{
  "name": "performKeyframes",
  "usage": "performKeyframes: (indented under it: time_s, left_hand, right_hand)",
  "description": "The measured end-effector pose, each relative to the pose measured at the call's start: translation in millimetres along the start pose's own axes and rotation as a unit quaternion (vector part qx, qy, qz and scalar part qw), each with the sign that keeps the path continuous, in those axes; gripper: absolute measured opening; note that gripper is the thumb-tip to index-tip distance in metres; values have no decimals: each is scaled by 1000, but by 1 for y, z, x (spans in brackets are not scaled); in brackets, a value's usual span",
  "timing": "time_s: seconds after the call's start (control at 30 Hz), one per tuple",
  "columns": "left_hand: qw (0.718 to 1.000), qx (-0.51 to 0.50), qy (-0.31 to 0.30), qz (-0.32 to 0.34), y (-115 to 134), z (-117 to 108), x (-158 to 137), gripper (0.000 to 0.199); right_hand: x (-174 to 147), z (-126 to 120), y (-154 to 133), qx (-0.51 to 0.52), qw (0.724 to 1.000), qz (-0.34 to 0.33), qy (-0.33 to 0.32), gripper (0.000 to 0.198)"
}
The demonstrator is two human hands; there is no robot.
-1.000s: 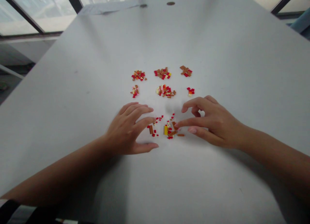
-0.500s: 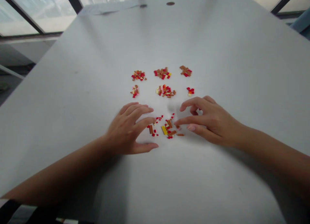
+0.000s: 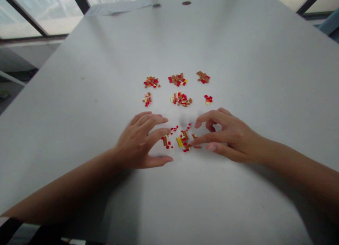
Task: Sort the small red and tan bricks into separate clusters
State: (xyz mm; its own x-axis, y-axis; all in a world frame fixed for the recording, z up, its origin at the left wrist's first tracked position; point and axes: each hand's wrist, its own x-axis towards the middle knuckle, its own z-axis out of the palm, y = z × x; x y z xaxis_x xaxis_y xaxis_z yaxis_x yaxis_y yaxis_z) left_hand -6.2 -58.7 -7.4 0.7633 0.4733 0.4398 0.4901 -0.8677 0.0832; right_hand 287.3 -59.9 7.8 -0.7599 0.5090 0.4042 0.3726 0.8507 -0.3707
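Small toy building bricks in red, brown, cream and yellow lie loosely between my hands. My left hand (image 3: 144, 141) rests beside them with its fingers spread, nearest to a brown brick (image 3: 165, 141); nothing is in its grasp. In the middle lies a yellow brick (image 3: 179, 142). My right hand (image 3: 227, 135) reaches in from the right, fingers apart, with its index fingertip at a ridged brown brick (image 3: 188, 146). Its thumb is apart from the index finger. A long brown brick (image 3: 197, 147) is partly under that hand.
Farther off, sorted piles stand in two rows on the white table (image 3: 106, 72): a small mixed pile (image 3: 152, 82), a brown-and-red pile (image 3: 177, 79), a flat brown pile (image 3: 203, 77), and a cream, red and brown pile (image 3: 181, 99). Paper (image 3: 119, 9) lies at the far edge.
My right hand has shifted slightly down, its index fingertip now lower among the loose bricks. My left hand has stayed in place.
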Motion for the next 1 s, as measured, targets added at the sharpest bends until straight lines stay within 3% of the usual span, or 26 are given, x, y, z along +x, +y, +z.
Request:
performKeyframes:
  time_s: [0.27,0.43,0.67,0.83,1.0]
  left_hand:
    - [1000,-8,4,3,1,-1,1,49]
    - [1000,-8,5,0,1,0,1,46]
    - [1000,-9,-9,10,1,0,1,48]
    - [1000,-2,18,-1,4,-2,3,49]
    - [998,18,58,-27,6,-1,4,31]
  right_hand:
    - [-1,5,3,9,1000,0,21,37]
    - [3,-1,1,8,1000,-7,1,34]
    - [3,3,-1,-53,998,27,17,26]
    - [2,10,1,-113,990,82,35,31]
    - [0,16,3,-120,989,89,21,34]
